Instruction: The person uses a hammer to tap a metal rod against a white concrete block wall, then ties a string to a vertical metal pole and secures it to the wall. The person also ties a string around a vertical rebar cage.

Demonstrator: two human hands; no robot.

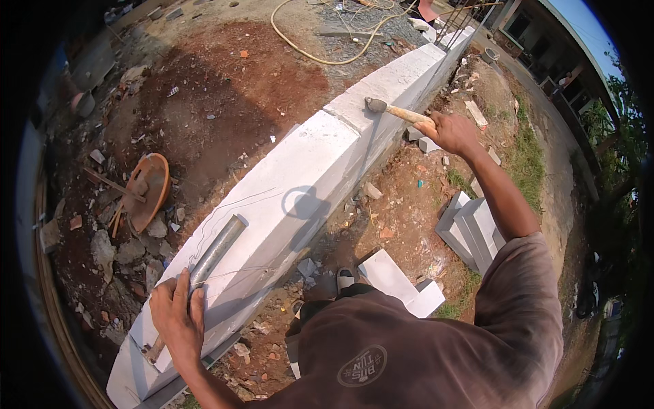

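Brown shirt fabric (422, 334) fills the foreground. Beyond it, a long white block wall (300, 163) slants from lower left to upper right, straight-edged and matte, its top open between the middle joint and a grey metal bar (219, 249). Pale square-cornered blocks (480, 228) lie on rough soil (402, 198) off the wall's right edge; an orange round-rimmed basin (166, 176) tilts off its left. That bar lies nearer the left edge, fingers of the left hand (178, 317) on it; whether they grip, I cannot tell. The right hand (453, 133) is clenched round the wooden handle of a hammer (409, 114), its dark head over the wall's top just past the joint.
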